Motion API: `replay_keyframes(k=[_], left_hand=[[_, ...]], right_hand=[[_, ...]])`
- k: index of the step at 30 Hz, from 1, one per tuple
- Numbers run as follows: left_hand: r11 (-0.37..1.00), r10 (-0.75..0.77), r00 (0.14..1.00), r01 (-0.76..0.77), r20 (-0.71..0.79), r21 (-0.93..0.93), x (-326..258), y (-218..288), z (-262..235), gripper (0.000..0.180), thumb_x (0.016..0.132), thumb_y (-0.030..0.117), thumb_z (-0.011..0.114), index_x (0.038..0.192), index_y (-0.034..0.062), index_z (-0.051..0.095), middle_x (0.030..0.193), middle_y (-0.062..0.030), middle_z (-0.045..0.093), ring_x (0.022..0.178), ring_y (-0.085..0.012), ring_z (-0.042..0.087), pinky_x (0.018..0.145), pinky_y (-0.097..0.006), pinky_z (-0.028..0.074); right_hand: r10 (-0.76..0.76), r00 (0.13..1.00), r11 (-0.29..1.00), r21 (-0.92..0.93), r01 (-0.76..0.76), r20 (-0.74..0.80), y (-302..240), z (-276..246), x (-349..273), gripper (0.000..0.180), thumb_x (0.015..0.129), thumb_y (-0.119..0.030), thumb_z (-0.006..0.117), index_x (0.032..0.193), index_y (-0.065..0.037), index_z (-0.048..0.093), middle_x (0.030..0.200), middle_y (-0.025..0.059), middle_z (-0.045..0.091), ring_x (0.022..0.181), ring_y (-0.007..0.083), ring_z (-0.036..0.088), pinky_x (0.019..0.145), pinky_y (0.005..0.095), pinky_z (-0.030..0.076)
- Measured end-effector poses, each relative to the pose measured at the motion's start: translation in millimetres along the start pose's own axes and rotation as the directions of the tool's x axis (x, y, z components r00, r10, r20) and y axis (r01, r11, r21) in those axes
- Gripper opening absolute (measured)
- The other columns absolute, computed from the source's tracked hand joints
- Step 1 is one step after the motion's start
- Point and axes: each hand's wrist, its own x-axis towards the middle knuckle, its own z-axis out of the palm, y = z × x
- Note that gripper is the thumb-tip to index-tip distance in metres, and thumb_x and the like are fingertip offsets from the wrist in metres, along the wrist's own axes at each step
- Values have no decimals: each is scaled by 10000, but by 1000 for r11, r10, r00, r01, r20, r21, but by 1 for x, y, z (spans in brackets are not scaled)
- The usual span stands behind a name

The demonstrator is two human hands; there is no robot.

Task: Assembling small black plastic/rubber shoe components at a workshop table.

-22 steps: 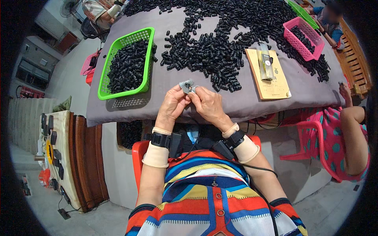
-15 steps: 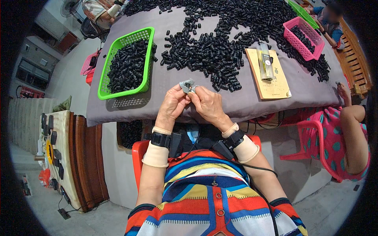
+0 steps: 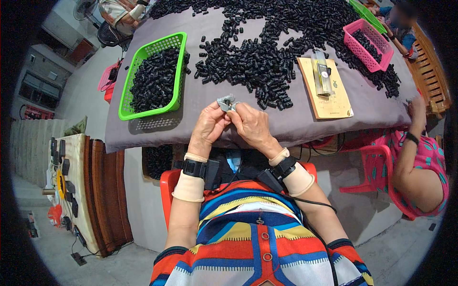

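Near the front edge of the table, my left hand (image 3: 208,125) and my right hand (image 3: 254,126) meet, both with fingers closed in a pinch. Between their fingertips is a small crumpled silvery-grey piece (image 3: 225,101); its exact kind is too small to make out. Whether something sits inside it is hidden by the fingers. Just beyond my hands lies a wide spread of small black cylindrical parts (image 3: 253,71). To the left stands a bright green basket (image 3: 183,71), heaped with the same kind of black parts.
A brown paper pad (image 3: 334,105) with a clear plastic case (image 3: 322,76) on it lies to the right. A pink basket (image 3: 381,61) and another green basket (image 3: 366,15) stand at the far right. On the right, a co-worker's arm (image 3: 411,143) rests beside a pink chair (image 3: 374,151).
My hands stay almost in place, still pinching the silvery piece together. At the right, the co-worker has shifted, and their bent arm now shows beside the table.
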Motion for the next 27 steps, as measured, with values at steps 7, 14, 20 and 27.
replay_keyframes(k=[7, 14, 20, 27], left_hand=[[1000, 9, 997, -7, 81, -19, 2, -1, -7, 185, 888, 53, 494, 1049, 6, 572, 912, -55, 606, 745, -108, 559, 622, -215, 450], [1000, 2, 999, -2, 48, -18, 2, -1, -6, 183, 883, 53, 504, 1046, 4, 573, 907, -57, 608, 721, -105, 557, 608, -210, 445], [1000, 6, 998, -6, 64, -5, 3, -2, -7, 188, 876, 39, 502, 1046, 2, 574, 896, -57, 609, 707, -100, 554, 599, -205, 447], [998, -13, 997, 18, 74, -61, 3, -1, -10, 204, 866, 14, 494, 1052, -2, 575, 882, -57, 608, 681, -93, 549, 567, -191, 445]], right_hand=[[3, 1000, 1000, 6, -3, -5, 0, 1, 0, 212, 841, -250, 565, 744, -74, 498, 676, 102, 549, 561, 321, 557, 465, 411, 421], [13, 1000, 1000, 1, -13, -9, 0, 1, 0, 217, 846, -249, 561, 739, -74, 492, 666, 102, 542, 557, 322, 554, 458, 411, 418], [14, 1000, 1000, 22, -13, -21, 1, 2, 1, 215, 845, -247, 562, 735, -74, 494, 661, 104, 534, 560, 318, 554, 456, 410, 415], [-11, 1000, 999, 36, 11, 0, -1, -3, 0, 202, 839, -235, 566, 738, -73, 502, 662, 102, 531, 569, 314, 556, 464, 408, 414]])
